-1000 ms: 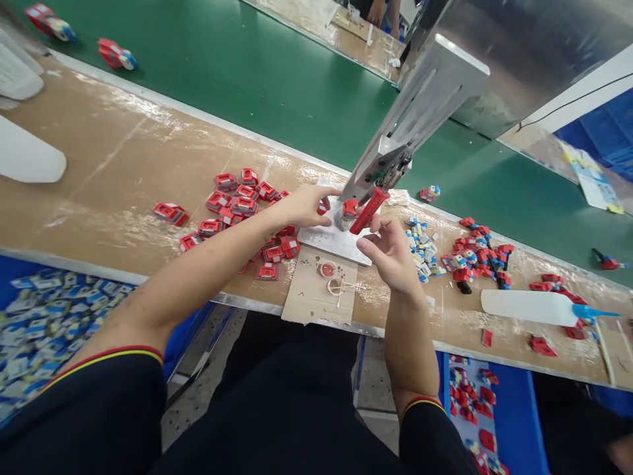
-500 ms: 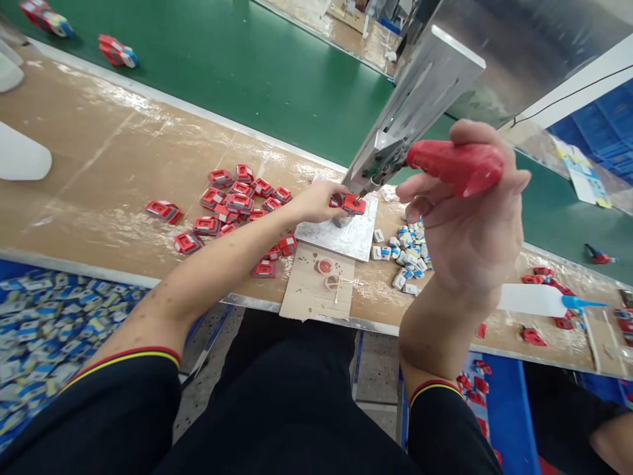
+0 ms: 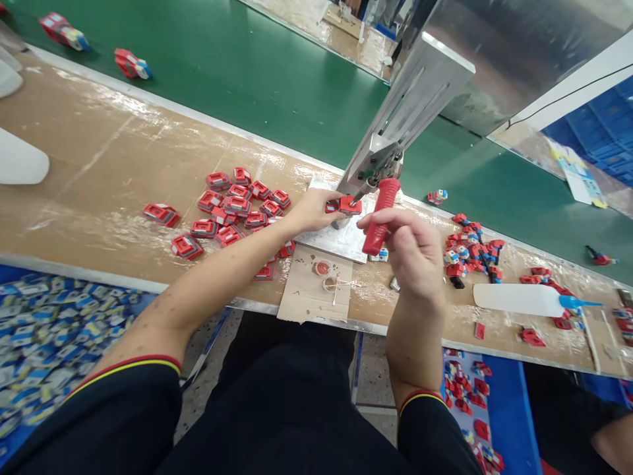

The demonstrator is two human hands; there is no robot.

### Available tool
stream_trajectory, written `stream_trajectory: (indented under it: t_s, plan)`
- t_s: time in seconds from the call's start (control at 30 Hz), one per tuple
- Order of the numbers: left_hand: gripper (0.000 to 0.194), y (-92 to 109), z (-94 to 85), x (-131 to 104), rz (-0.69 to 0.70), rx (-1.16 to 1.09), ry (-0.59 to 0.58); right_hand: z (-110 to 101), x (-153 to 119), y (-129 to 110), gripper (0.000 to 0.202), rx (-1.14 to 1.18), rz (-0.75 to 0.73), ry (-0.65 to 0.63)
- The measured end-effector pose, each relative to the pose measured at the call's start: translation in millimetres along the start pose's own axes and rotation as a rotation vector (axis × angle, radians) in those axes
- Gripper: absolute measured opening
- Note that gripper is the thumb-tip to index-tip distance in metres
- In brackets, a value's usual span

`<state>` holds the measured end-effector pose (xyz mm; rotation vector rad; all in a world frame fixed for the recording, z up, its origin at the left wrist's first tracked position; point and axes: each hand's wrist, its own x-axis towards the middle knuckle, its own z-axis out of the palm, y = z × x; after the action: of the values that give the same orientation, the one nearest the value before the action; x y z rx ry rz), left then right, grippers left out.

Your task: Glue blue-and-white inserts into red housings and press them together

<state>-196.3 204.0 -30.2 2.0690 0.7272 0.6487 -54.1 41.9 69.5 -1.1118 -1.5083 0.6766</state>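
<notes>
My left hand (image 3: 317,210) pinches a red toy-car-like plastic part (image 3: 350,206) over the metal base plate (image 3: 321,239). The tip of a toggle clamp (image 3: 387,161) comes down onto that part. At the clamp's red handle (image 3: 382,214), my right hand (image 3: 415,254) closes its fingers round the lower end; the handle points downward. Left of the plate lies a heap of similar red parts (image 3: 237,204). A few small white-and-blue pieces (image 3: 380,255) show beside the plate, partly hidden behind my right hand.
Cardboard (image 3: 301,290) with two small dishes and cotton swabs lies in front. A green conveyor belt (image 3: 198,72) carries red pieces behind the bench. A white bottle (image 3: 517,299) lies at right near assembled red-and-blue pieces (image 3: 472,247). A blue bin (image 3: 64,343) of small pieces stands at lower left.
My right hand has drawn the red handle down and toward me, and its fingers have closed round it. My left hand stays at the red part. Pieces on the belt have shifted right.
</notes>
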Motion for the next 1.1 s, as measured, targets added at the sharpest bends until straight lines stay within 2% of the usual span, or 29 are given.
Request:
stream_trajectory:
  t_s: [0.2, 0.3, 0.43, 0.53, 0.6, 0.67, 0.73, 0.77, 0.87, 0.93, 1.0, 1.1]
  plan:
    - [0.05, 2, -2.7, -2, -0.055, 0.046, -0.013, 5, -12, 18, 0.019, -0.025, 0.011, 0.004]
    - [0.046, 3, -2.5, -2, -0.051, 0.056, -0.026, 11, -13, 39, 0.01, -0.115, -0.015, 0.021]
    - [0.038, 9, -1.2, 1, -0.052, 0.002, -0.007, 17, -12, 59, 0.016, -0.312, -0.011, 0.086]
    - [0.04, 19, -12.6, -9, -0.078, -0.02, 0.071, 4, -30, 46, 0.023, -0.335, 0.005, 0.199]
    - [0.045, 29, -28.5, -33, -0.082, -0.042, 0.155, -10, -57, 32, 0.024, -0.325, -0.069, 0.355]
    - [0.044, 41, -44.6, -72, -0.084, -0.167, 0.296, -21, -88, 25, 0.016, -0.339, -0.119, 0.416]
    - [0.035, 51, -52.7, -120, -0.115, -0.415, 0.387, -22, -117, 30, 0.014, -0.392, -0.036, 0.319]
    - [0.036, 54, -52.0, -143, -0.149, -0.534, 0.376, -19, -127, 36, 0.017, -0.421, 0.042, 0.239]
    - [0.045, 55, -32.4, -198, -0.225, -0.831, 0.173, 0, -142, 60, 0.033, -0.453, 0.223, 0.061]
    - [0.042, 50, -11.7, -218, -0.288, -0.954, 0.089, 10, -141, 73, 0.031, -0.435, 0.262, 0.033]
    - [0.04, 44, 7.4, -226, -0.357, -1.017, 0.072, 16, -137, 79, 0.02, -0.419, 0.268, 0.038]
    - [0.035, 37, 25.5, -229, -0.459, -1.005, 0.129, 17, -129, 76, 0.01, -0.43, 0.215, 0.034]
